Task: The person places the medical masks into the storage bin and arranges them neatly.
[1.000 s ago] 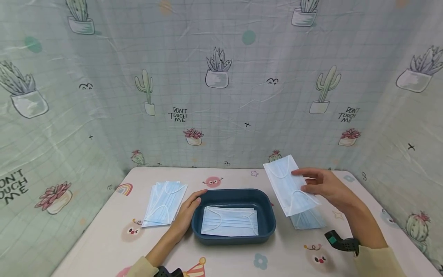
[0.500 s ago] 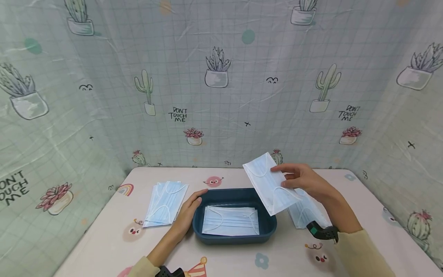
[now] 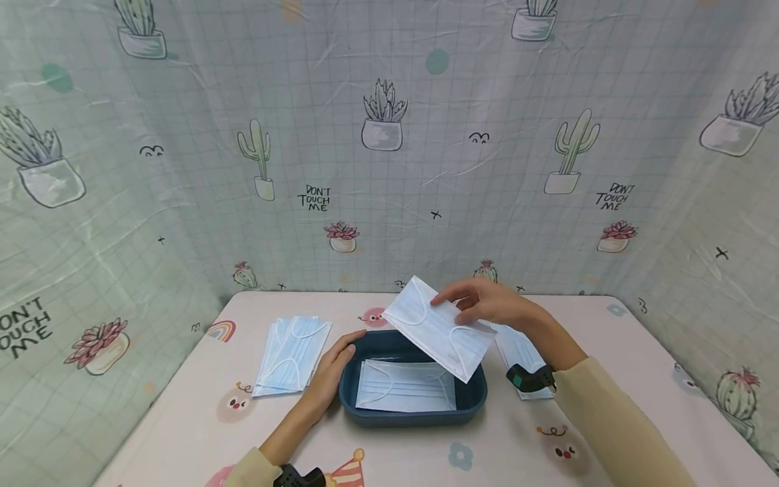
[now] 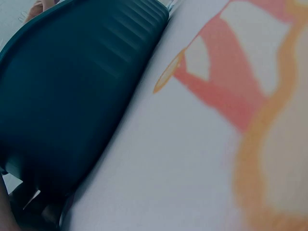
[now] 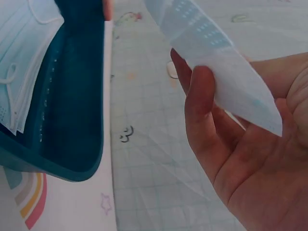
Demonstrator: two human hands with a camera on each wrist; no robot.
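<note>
My right hand point(image 3: 487, 302) pinches a pale blue pleated face mask point(image 3: 439, 331) by its upper right edge, tilted above the right half of a dark blue plastic bin point(image 3: 420, 421). In the right wrist view, thumb and fingers lie on opposite faces of the held mask point(image 5: 221, 72). A stack of face masks point(image 3: 402, 393) lies flat inside the bin, its ear loops on top. My left hand point(image 3: 328, 372) holds the bin's left side at the rim; the left wrist view shows mostly the bin's outer wall point(image 4: 72, 96), with the fingers in shadow.
On the table point(image 3: 414, 460), another pile of face masks point(image 3: 292, 355) lies left of the bin. More masks point(image 3: 520, 348) lie to its right, partly hidden under my right forearm. A cactus-print curtain point(image 3: 389, 182) hangs behind the table and at both sides.
My right hand has carried the face mask leftward from above the right-hand pile to over the bin, tilting it further. The left hand and the bin have stayed in place.
</note>
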